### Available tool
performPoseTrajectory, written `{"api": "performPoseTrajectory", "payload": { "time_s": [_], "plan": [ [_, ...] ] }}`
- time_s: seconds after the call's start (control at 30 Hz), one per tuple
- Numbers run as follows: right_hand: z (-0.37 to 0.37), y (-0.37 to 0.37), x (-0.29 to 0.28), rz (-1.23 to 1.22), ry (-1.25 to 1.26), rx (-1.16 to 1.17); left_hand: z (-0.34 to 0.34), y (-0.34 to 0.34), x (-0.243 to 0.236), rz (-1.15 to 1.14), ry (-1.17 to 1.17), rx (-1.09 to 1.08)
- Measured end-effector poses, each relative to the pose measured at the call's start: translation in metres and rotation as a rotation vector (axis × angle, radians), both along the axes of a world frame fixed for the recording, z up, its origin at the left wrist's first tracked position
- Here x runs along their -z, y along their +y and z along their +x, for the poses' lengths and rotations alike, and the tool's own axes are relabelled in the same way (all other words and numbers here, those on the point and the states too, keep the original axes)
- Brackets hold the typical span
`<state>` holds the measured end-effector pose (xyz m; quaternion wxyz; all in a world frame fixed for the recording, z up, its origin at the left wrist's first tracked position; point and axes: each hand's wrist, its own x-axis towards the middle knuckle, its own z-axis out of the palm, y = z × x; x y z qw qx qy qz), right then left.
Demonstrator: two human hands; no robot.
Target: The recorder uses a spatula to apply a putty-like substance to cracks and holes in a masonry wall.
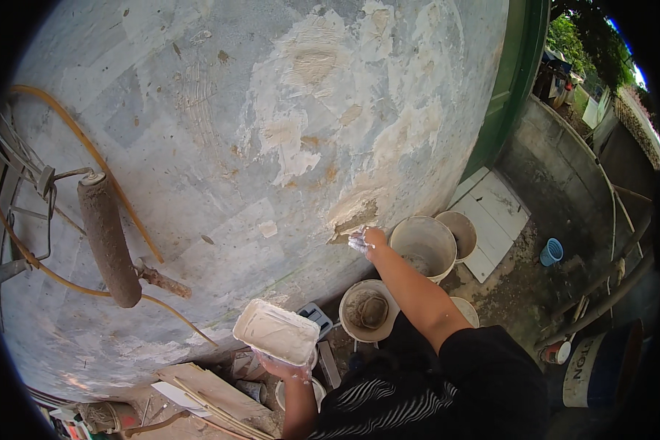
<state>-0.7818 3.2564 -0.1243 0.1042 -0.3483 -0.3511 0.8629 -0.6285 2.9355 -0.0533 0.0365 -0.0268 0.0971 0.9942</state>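
My left hand [284, 368] grips a white rectangular tub [279, 331] from below. Pale paste coats the tub's inside, and white smears mark the fingers. Stretched out to the wall, my right hand [367, 241] has its fingers bunched and covered in white paste. Whatever they may hold is too small to make out. They are right at a rough brown hollow [357, 220] in the patched grey wall [198, 169]. Pale filler spreads over the wall above that hollow.
Buckets [424, 248] stand along the wall's foot beside my right arm; a nearer bucket [369, 311] holds a grey lump. A dirty paint roller [110, 238] and yellow hose [88, 147] hang at left. Boards [220, 400] lie below. A blue basket [551, 251] and drum [594, 370] are at right.
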Motion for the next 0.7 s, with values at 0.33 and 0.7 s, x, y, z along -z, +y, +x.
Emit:
{"api": "performPoseTrajectory", "payload": {
  "time_s": [0.33,0.7],
  "plan": [
    [-0.027,0.007,-0.051,-0.028,0.095,-0.049,0.004,-0.006,0.0,-0.122,0.076,0.018],
    [0.009,0.016,-0.039,0.159,0.015,-0.076,0.008,0.008,-0.012,-0.107,0.075,0.018]
  ]
}}
